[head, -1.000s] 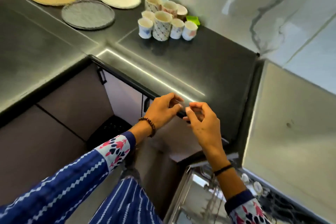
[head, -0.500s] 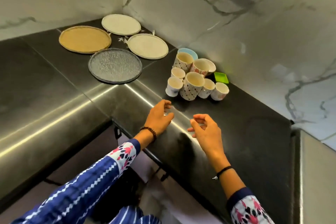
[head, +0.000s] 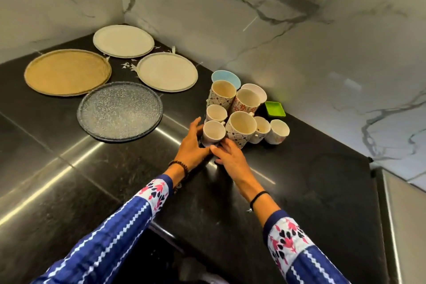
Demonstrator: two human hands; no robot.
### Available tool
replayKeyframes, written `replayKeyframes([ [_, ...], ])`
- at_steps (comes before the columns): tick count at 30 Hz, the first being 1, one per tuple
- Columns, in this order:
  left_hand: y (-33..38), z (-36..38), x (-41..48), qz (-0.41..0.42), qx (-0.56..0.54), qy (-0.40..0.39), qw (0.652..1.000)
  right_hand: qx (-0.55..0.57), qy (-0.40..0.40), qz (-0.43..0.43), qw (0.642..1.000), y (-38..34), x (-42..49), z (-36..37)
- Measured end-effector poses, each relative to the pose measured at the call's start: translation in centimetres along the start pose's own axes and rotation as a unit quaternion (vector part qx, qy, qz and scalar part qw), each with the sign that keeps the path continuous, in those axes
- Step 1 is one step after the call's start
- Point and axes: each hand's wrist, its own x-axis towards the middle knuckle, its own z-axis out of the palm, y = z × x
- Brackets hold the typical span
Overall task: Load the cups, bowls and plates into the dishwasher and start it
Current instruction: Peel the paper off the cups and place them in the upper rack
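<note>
Hands both at the cup cluster on the black countertop, near the wall corner. Left hand curls round the left side of the front small cup, fingers against its wall. Right hand reaches the cup's base from the near side; grip or mere touch cannot be told. Cup upright, base hidden by fingers, just beside the large patterned mug. Behind the cluster: blue bowl, green dish. Left of the cups, lying flat: grey speckled plate, tan plate, two cream plates.
</note>
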Motion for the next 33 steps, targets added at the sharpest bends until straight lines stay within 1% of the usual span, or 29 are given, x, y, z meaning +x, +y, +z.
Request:
replayKeyframes([
  [5,0.0,0.1,-0.4,0.025,0.007,0.028,0.999,0.018,0.031,0.009,0.999,0.3,-0.5,0.5],
  [8,0.6,0.2,-1.5,0.062,0.022,0.039,0.997,0.026,0.039,0.021,0.999,0.3,-1.5,0.4],
  [11,0.8,0.2,-3.1,0.102,0.079,0.047,0.991,0.036,0.05,0.041,0.997,0.4,-3.2,0.1],
  [13,0.8,-0.1,-4.5,0.112,0.114,0.043,0.986,0.034,0.053,0.041,0.997,0.6,-4.5,0.0],
  [18,2.3,0.0,-7.9,0.086,0.112,-0.015,0.99,0.05,0.084,0.055,0.994,1.6,-8.5,-0.6],
  [22,3.7,1.1,-10.8,0.034,0.076,-0.065,0.994,0.11,0.13,0.075,0.983,2.8,-12.0,-1.6],
  [26,4.9,3.6,-13.5,-0.011,0.013,-0.148,0.989,0.204,0.152,0.105,0.961,4.0,-15.8,-3.1],
  [29,5.7,6.0,-16.1,-0.042,-0.032,-0.177,0.983,0.273,0.161,0.13,0.939,4.4,-19.2,-4.7],
  [33,6.8,9.2,-20.2,-0.037,-0.026,-0.237,0.971,0.315,0.184,0.13,0.922,6.1,-24.3,-7.2],
])
